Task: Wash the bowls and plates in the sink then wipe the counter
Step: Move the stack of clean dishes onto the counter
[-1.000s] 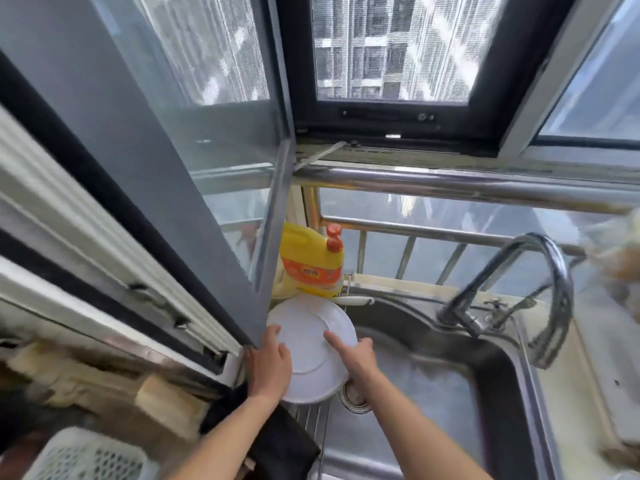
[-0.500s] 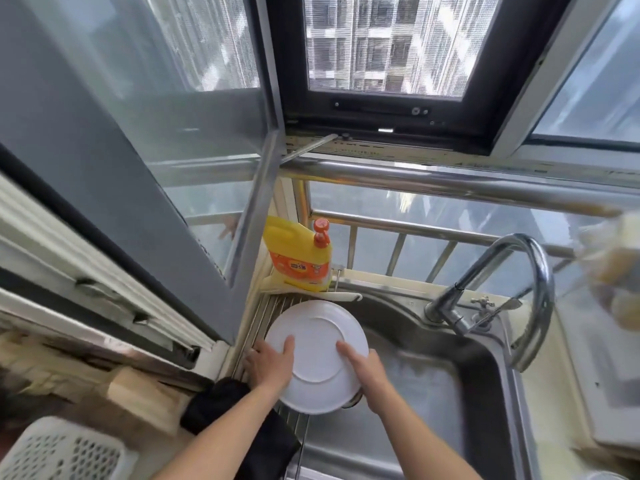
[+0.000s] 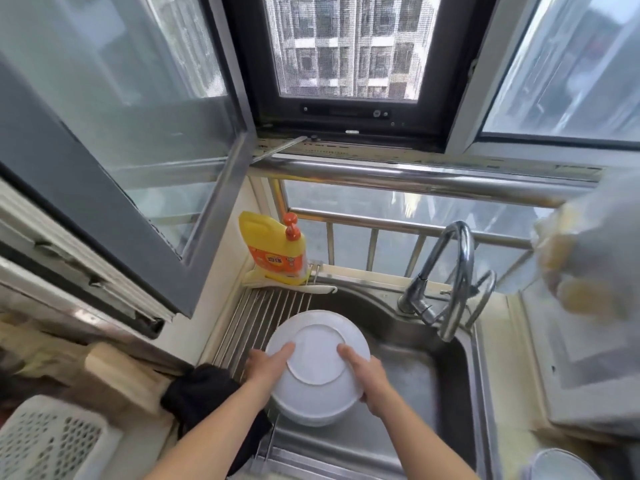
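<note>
The steel sink fills the lower middle, its faucet curving over the right side with no water visibly running; a ribbed drying rack spans its left edge, with a yellow detergent bottle behind it. Over the rack's right edge, a stack of white dishes, underside up, is clamped between 2 hands: the left hand closed on the left rim, the right hand on the right rim, fingers wrapped over. If the rims are wet, the stack could slide apart and drop into the basin. Compared with 0.5 s ago, the dishes sit slightly farther right, toward the basin, and both grips look unchanged.
</note>
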